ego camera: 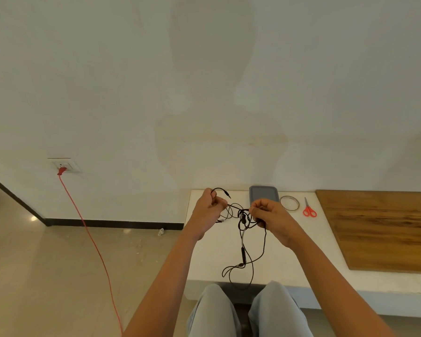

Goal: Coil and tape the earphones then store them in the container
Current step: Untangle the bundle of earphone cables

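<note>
Just in front of the grey container (263, 193), a person's left hand (208, 210) pinches the earphones (243, 255) near the plug end while the right hand (272, 215) grips the tangled middle, slack cord hanging from it towards the lap.

Tangled black earphones (242, 255) in loose loops; grey container (263, 193) behind, tape ring (290, 210) beside

Far: container (263, 193), tape roll (298, 205), scissors (309, 210) in a row | right: wooden board (384, 229) | middle: dangling earphones (243, 254) | near-left worktop (212, 259) open.
</note>
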### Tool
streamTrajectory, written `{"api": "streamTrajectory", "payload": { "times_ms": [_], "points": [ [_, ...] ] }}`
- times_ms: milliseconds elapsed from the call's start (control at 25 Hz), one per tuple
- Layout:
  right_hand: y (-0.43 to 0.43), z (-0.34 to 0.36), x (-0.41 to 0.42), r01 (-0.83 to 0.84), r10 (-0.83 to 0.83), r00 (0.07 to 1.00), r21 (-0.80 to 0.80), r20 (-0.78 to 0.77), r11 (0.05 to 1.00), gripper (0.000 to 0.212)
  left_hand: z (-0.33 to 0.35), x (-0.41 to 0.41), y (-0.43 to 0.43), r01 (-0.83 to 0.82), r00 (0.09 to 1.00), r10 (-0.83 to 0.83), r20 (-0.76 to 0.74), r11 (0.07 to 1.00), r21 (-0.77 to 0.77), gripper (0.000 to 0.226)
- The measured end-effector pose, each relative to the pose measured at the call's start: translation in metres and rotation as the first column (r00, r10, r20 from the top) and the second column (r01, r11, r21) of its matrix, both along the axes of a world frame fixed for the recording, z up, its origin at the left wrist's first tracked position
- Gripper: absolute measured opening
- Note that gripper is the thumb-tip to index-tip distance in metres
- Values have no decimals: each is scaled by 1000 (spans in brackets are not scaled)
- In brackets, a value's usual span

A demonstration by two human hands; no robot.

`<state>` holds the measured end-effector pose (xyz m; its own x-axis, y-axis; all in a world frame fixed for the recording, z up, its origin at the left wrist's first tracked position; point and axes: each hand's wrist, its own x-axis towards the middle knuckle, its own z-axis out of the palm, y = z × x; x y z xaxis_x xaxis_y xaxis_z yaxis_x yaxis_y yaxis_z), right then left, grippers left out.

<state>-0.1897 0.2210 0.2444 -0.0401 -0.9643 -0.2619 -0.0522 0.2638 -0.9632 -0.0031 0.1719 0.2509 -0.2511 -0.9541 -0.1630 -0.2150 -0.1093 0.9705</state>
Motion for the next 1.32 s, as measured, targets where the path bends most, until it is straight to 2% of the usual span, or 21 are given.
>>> {"api": "streamTrajectory", "payload": {
  "times_ms": [80, 200, 280, 360, 440, 480, 560, 600, 680, 720, 800, 840, 920, 1040, 1160, 1240, 1320],
  "points": [
    [-1, 1, 2, 81, -83, 996, 51, 40, 995, 10, -1, 2, 0, 5, 999, -4, 38, 1000, -25, 28],
    [-3, 0, -1, 340, -340, 928, 26, 152, 940, 12, -6, 12, -4, 5, 994, 5, 111, 996, -88, 38],
    [-4, -1, -10, 498, -476, 821, 12, 315, 867, 16, -9, 21, -6, -2, 984, 25, 174, 991, -134, 41],
    [-3, -4, -22, 588, -534, 672, 69, 513, 806, 23, -13, 28, -8, -62, 979, 94, 179, 982, -178, 31],
    [-3, -7, -31, 633, -555, 563, 111, 613, 766, 27, -15, 30, -9, -92, 969, 140, 202, 969, -231, 14],
    [-3, -8, -34, 645, -559, 544, 115, 626, 756, 27, -17, 30, -9, -86, 956, 155, 247, 959, -270, 10],
    [-3, -11, -34, 652, -568, 604, 63, 560, 756, 26, -19, 28, -9, -89, 932, 194, 308, 942, -325, 12],
    [-2, -13, -32, 630, -562, 692, 1, 453, 777, 24, -19, 26, -10, -121, 931, 219, 291, 939, -321, 13],
    [-1, -18, -29, 467, -460, 884, -100, 86, 879, 19, -18, 19, -11, -205, 947, 255, 193, 947, -246, 13],
    [-2, -21, -26, 339, -350, 929, -96, -121, 936, 17, -17, 15, -11, -236, 958, 260, 122, 954, -183, 11],
    [-2, -29, -22, 122, -108, 894, 5, -436, 993, 9, -11, 8, -10, -263, 965, 263, -5, 961, -82, 10],
    [-2, -32, -21, 67, -30, 857, 53, -514, 996, 6, -9, 6, -10, -270, 963, 268, -30, 961, -67, 10],
    [-2, -33, -20, 40, 30, 818, 108, -575, 993, 22, -5, 4, -10, -291, 956, 292, -7, 951, -101, 10],
    [-5, -32, -21, 80, 21, 810, 146, -585, 986, 52, -7, 7, -11, -362, 930, 367, 2, 917, -166, 13],
    [-7, -35, -22, 206, -70, 868, 229, -491, 951, 56, -7, 11, -12, -457, 885, 449, -128, 888, -47, 11],
    [-2, -40, -22, 264, -90, 887, 336, -453, 904, 61, -3, 12, -13, -398, 903, 390, -179, 917, -11, 11],
    [2, -41, -21, 230, -16, 902, 448, -432, 864, 73, 2, 12, -12, -362, 916, 354, -188, 932, -5, 11]
  ]
}}
